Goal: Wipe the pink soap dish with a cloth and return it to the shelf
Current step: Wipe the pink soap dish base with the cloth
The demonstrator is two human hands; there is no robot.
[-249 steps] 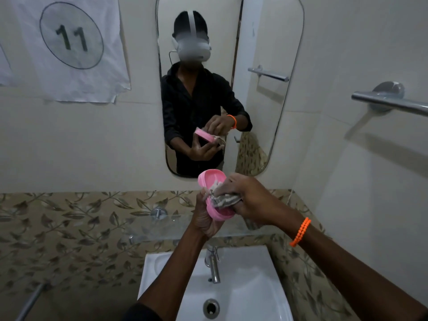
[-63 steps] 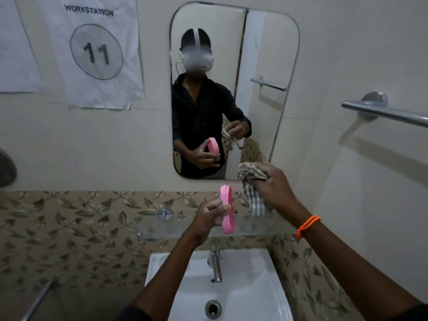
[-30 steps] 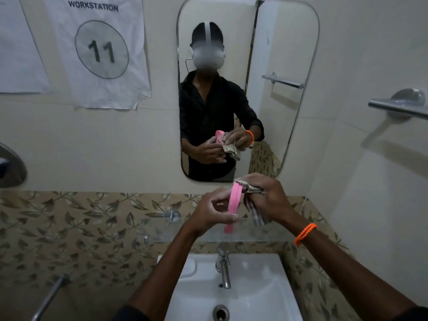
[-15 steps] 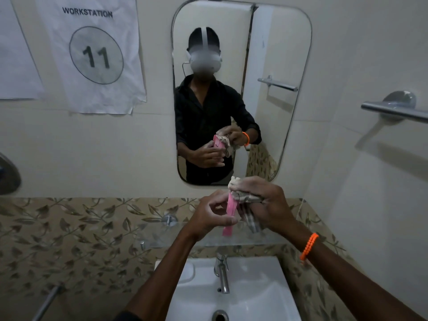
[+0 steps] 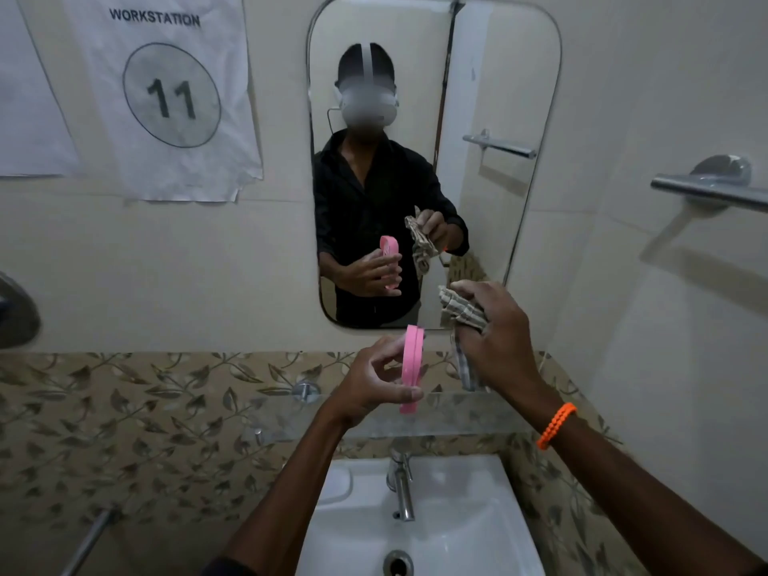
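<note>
While a person stands at a bathroom sink, the left hand [image 5: 376, 382] at the centre of the frame grips a dish [image 5: 412, 367], pinched between thumb and fingertips. Smooth pink plastic with rounded ends, the dish is turned on edge, so it shows only as a thin upright strip with a seam down its middle. It hangs in the air above a shelf [image 5: 465, 413], a clear glass slab running across the middle of the frame, and does not touch it.

Just right of the dish and a little higher, the right hand [image 5: 496, 340] is closed around a cloth [image 5: 461, 311]. It is a soft, crumpled, checked fabric in pale brown and white, bunched above the knuckles with a loose tail hanging below the palm. Cloth and dish are near each other but apart. An orange beaded bracelet [image 5: 556, 426] circles the right wrist.

Below the shelf, at the bottom centre, a glossy white basin [image 5: 469, 530] holds a chrome tap [image 5: 401, 488] and a round metal drain. A tall mirror [image 5: 498, 97] with rounded corners fills the upper centre and reflects both hands. Matt cream tile covers the upper wall, with a band of brown leaf-patterned tile [image 5: 124, 421] beneath. At upper left a creased paper sign [image 5: 170, 93] reads "WORKSTATION 11". A brushed metal bar [image 5: 706, 193] juts out at the right edge.
</note>
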